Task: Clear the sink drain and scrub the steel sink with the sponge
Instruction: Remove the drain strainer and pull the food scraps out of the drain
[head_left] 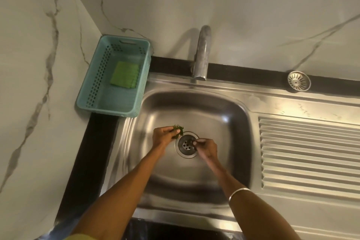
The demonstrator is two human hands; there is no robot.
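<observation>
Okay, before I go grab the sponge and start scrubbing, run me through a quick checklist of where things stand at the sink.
1. Leafy scraps out of the drain: ok, the left hand holds a green clump beside the drain.
2. Drain holes clear: cannot tell, the right hand pinches at its right edge and covers part of it.
3. Hands free for the sponge: not ok, the left is full.
4. Sponge reachable: ok, the green sponge lies in the blue basket left of the sink.
5. Strainer cap out of the way: ok, it sits on the back ledge.
6. Tap off: ok, no water shows.
</observation>
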